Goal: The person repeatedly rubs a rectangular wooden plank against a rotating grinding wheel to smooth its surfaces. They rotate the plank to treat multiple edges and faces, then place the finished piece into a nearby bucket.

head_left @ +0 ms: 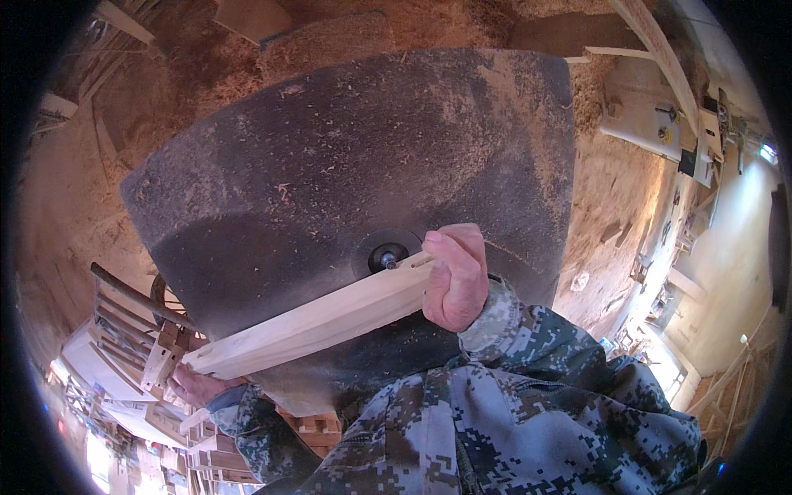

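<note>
A long pale wooden board [313, 323] lies slantwise over the near part of a dark metal machine table [346, 148]. My right hand [456, 276] is closed around its right end, the thumb lying near the top. Low at the left, my left hand [198, 386] grips the other end, with its fingers partly hidden under the wood. The board's far edge is right by a spindle [388, 257] that stands up from a round dark opening in the table. I cannot tell whether the wood touches the spindle.
Wood shavings and dust are scattered over the table, and sawdust [462, 25] heaps behind it. A stack of wooden pieces [165, 355] stands beside the table at the left, near a slatted wooden frame [124, 322]. More boards and a machine [660, 132] are at the right.
</note>
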`<state>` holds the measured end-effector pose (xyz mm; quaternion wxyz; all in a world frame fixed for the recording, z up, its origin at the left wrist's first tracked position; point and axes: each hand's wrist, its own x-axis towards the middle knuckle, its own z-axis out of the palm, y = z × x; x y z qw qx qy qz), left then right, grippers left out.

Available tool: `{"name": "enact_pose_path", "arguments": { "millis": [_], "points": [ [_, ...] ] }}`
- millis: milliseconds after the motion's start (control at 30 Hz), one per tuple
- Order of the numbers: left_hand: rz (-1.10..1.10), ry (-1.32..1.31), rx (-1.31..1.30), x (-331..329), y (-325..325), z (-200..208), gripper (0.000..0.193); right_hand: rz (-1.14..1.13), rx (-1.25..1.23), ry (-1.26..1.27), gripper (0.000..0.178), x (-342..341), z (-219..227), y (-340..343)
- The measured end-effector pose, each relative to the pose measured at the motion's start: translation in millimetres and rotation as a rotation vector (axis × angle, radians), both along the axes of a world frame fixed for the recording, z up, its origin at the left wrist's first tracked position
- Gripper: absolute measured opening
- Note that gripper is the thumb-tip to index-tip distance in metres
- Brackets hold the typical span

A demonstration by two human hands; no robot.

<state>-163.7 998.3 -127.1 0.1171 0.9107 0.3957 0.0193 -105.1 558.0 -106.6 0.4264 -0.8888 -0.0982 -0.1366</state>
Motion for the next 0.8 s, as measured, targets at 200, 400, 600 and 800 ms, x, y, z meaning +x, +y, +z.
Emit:
{"name": "enact_pose_path", "arguments": {
  "millis": [200,400,600,800],
  "points": [
    [-0.141,0.245,0.239,-24,18,-7,0.074,0.026,0.025,-0.021,0.072,2,-4,3],
    [-0.002,0.089,0.08,-26,24,-17,0.058,0.044,0.023,0.014,0.071,3,-4,4],
    [0.115,-0.306,-0.341,-39,58,-55,0.056,0.045,0.058,0.032,0.067,3,-9,1],
    [0.457,-0.661,-0.771,-25,60,-68,0.064,-0.007,0.081,0.056,0.055,8,-21,8]
  ]
}}
